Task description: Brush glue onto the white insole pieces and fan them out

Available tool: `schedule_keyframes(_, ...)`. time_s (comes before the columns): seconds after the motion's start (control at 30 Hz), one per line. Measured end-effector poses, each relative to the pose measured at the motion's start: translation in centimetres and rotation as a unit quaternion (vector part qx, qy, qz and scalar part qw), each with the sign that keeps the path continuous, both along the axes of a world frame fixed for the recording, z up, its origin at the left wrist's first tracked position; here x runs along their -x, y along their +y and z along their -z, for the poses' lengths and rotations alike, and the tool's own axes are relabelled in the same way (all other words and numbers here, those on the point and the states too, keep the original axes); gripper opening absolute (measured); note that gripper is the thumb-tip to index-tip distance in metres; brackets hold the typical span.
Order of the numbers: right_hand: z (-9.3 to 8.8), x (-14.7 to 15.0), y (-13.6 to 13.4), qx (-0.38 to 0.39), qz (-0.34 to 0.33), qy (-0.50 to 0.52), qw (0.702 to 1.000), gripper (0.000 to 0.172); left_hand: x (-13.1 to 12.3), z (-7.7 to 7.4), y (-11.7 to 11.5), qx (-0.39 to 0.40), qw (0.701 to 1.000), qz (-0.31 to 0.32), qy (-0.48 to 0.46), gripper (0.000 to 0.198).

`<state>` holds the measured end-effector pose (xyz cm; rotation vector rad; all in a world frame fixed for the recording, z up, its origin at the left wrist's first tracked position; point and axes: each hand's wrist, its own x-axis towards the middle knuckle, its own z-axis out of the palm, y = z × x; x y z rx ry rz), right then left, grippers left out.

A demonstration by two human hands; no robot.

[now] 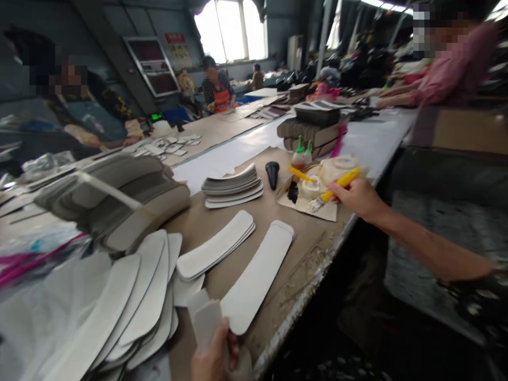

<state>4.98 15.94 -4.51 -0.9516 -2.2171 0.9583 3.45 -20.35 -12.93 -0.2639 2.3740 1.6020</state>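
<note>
My right hand (pixel 355 197) is closed round the yellow handle of a brush (pixel 329 193). The brush's bristles, coated white, are over a glue-smeared board (pixel 327 211), beside a white tub (pixel 311 185) with another yellow handle on it. At the bottom centre, my left hand (pixel 218 349) grips small pale pieces (pixel 206 320) between thumb and fingers. Just above it, a curved white panel (pixel 257 278) lies on the brown work surface, its lower end close to my fingers. More white panels (pixel 218 246) are stacked to its left.
Fanned white panels (pixel 130 301) spread at lower left, below a tied bundle (pixel 146 206). A short stack (pixel 234 186), a black tool (pixel 272 174) and green-tipped bottles (pixel 299 156) stand farther back. The table edge (pixel 301 301) runs diagonally at right. Other people are around the tables.
</note>
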Motion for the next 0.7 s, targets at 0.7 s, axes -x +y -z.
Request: schedule_keyframes(0.7, 3.0, 0.9, -19.0, 0.275, -0.33, 0.028, 0.903, 0.027, 0.7, -0.6, -0.9, -0.238, 0.961, -0.023, -0.139, 0.032)
